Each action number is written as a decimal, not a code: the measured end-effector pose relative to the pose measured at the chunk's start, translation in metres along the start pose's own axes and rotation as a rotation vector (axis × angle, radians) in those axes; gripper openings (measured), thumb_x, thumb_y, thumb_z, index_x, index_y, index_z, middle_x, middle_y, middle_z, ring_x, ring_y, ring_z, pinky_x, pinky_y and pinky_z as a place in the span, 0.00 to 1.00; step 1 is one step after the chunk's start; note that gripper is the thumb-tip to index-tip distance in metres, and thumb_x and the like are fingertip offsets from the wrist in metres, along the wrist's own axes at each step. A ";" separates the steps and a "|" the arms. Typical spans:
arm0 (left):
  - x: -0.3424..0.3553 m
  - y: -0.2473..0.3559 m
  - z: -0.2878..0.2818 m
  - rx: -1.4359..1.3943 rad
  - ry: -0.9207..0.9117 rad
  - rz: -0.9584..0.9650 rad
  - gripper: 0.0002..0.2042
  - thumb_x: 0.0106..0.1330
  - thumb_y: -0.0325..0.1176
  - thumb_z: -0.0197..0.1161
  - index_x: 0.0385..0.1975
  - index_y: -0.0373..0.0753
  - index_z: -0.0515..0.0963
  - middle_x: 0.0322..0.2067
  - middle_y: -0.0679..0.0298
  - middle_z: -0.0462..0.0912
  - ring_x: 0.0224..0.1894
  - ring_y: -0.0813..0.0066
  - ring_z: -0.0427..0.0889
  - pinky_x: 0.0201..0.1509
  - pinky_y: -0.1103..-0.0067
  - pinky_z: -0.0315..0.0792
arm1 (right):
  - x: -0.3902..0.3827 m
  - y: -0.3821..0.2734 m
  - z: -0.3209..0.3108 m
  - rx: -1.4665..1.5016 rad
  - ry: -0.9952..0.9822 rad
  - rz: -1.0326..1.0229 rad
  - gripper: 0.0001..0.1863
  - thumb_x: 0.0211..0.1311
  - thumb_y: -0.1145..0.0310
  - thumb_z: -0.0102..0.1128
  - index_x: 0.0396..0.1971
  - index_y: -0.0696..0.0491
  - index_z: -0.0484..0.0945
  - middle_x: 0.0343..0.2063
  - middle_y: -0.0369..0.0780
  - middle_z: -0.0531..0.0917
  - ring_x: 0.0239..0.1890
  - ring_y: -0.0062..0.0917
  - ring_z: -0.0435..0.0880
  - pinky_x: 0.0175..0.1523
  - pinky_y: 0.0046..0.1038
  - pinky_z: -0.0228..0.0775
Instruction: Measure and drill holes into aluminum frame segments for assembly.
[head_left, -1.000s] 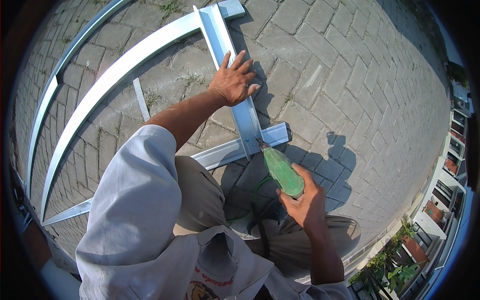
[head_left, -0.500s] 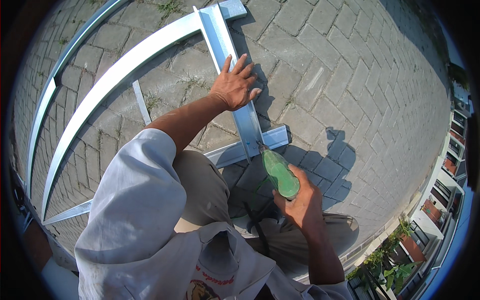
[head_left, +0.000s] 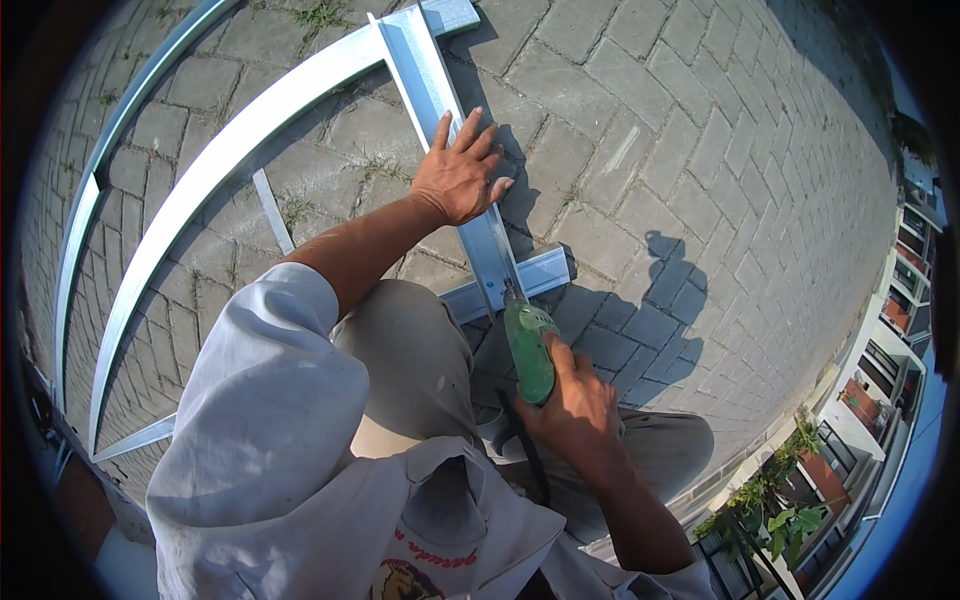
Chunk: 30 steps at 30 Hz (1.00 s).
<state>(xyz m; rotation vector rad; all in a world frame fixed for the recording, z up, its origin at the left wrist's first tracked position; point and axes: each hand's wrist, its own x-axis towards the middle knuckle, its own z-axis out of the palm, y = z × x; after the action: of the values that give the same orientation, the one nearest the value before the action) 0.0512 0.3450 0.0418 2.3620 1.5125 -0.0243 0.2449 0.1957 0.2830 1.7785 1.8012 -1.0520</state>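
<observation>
My left hand (head_left: pixel 459 180) lies flat with fingers spread on a shiny metal channel (head_left: pixel 412 75), pressing across its width. My right hand (head_left: pixel 574 408) is wrapped round a green power drill (head_left: pixel 531 352). The drill points away from me, and its tip meets the channel's near end, where that end overlaps a second metal profile (head_left: pixel 545 271). A small bluish screw head or mark (head_left: pixel 490 284) shows in the channel just left of the tip. The channel's far end rests across a long curved metal piece (head_left: pixel 215 150).
Another curved metal strip (head_left: pixel 95 180) lies farther left on the grey paving blocks (head_left: pixel 610 130). A short flat metal strip (head_left: pixel 272 210) sits inside the curve. My bent knee (head_left: pixel 405 350) is close to the near joint. Plants (head_left: pixel 795 535) and houses line the right edge.
The drill has shifted left and turned more upright, its tip now farther in on the channel. My right hand moved left with it. My left hand stays flat on the channel.
</observation>
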 end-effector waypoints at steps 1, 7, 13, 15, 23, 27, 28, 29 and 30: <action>0.000 -0.001 0.000 -0.002 0.008 -0.004 0.29 0.77 0.58 0.45 0.66 0.46 0.77 0.74 0.58 0.63 0.82 0.56 0.44 0.83 0.48 0.34 | -0.001 -0.001 0.001 0.001 -0.002 0.001 0.47 0.50 0.60 0.78 0.70 0.51 0.63 0.43 0.57 0.80 0.41 0.55 0.88 0.47 0.50 0.81; 0.000 0.002 -0.003 -0.003 -0.007 -0.004 0.29 0.77 0.57 0.45 0.66 0.46 0.77 0.75 0.58 0.62 0.82 0.56 0.43 0.83 0.48 0.33 | -0.001 0.004 0.004 0.051 0.043 0.019 0.47 0.50 0.59 0.78 0.70 0.51 0.63 0.43 0.57 0.81 0.41 0.54 0.88 0.47 0.49 0.81; 0.000 0.002 -0.002 0.000 0.003 -0.001 0.29 0.77 0.57 0.46 0.67 0.46 0.76 0.75 0.58 0.62 0.82 0.55 0.43 0.83 0.48 0.33 | 0.002 0.002 -0.001 0.062 0.030 0.027 0.47 0.50 0.59 0.78 0.70 0.51 0.64 0.44 0.56 0.81 0.43 0.54 0.88 0.48 0.49 0.81; 0.000 0.002 -0.002 -0.002 0.002 0.000 0.29 0.77 0.58 0.45 0.67 0.46 0.76 0.75 0.58 0.62 0.82 0.55 0.43 0.83 0.48 0.33 | 0.003 0.003 -0.001 0.045 0.036 0.022 0.47 0.50 0.59 0.78 0.69 0.51 0.64 0.44 0.56 0.82 0.43 0.53 0.88 0.48 0.49 0.81; 0.001 0.002 -0.001 0.020 0.001 -0.001 0.30 0.76 0.58 0.46 0.68 0.45 0.75 0.76 0.58 0.61 0.82 0.55 0.43 0.82 0.48 0.33 | 0.006 0.005 -0.003 0.061 0.036 0.029 0.46 0.51 0.57 0.77 0.69 0.52 0.65 0.44 0.55 0.82 0.44 0.52 0.88 0.49 0.48 0.81; 0.001 0.002 0.000 0.014 0.003 -0.001 0.30 0.76 0.58 0.46 0.68 0.45 0.75 0.76 0.58 0.60 0.82 0.55 0.43 0.83 0.48 0.33 | 0.006 0.003 -0.005 0.037 -0.008 0.051 0.46 0.52 0.57 0.76 0.70 0.50 0.64 0.44 0.54 0.82 0.45 0.52 0.88 0.51 0.50 0.80; 0.001 0.002 0.001 0.019 0.000 -0.003 0.30 0.77 0.58 0.45 0.68 0.45 0.74 0.76 0.58 0.60 0.82 0.55 0.43 0.83 0.48 0.33 | 0.005 0.002 -0.005 0.039 -0.008 0.051 0.46 0.52 0.57 0.76 0.70 0.50 0.64 0.44 0.54 0.82 0.45 0.52 0.88 0.51 0.50 0.80; 0.001 0.002 0.001 0.024 -0.005 -0.004 0.30 0.77 0.58 0.45 0.69 0.45 0.74 0.76 0.58 0.60 0.82 0.55 0.42 0.83 0.49 0.33 | 0.005 0.001 -0.004 0.008 -0.028 0.063 0.47 0.52 0.56 0.76 0.71 0.50 0.63 0.44 0.54 0.81 0.45 0.52 0.88 0.51 0.51 0.80; 0.001 0.002 0.002 0.025 -0.005 -0.004 0.30 0.77 0.58 0.45 0.69 0.45 0.74 0.76 0.58 0.60 0.82 0.55 0.42 0.83 0.49 0.33 | 0.004 0.000 -0.003 -0.023 -0.047 0.074 0.47 0.52 0.56 0.76 0.71 0.49 0.62 0.45 0.54 0.81 0.45 0.53 0.88 0.52 0.52 0.79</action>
<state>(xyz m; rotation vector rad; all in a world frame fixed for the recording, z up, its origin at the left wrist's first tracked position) 0.0536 0.3445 0.0405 2.3764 1.5228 -0.0502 0.2451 0.2012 0.2819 1.7771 1.6999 -1.0314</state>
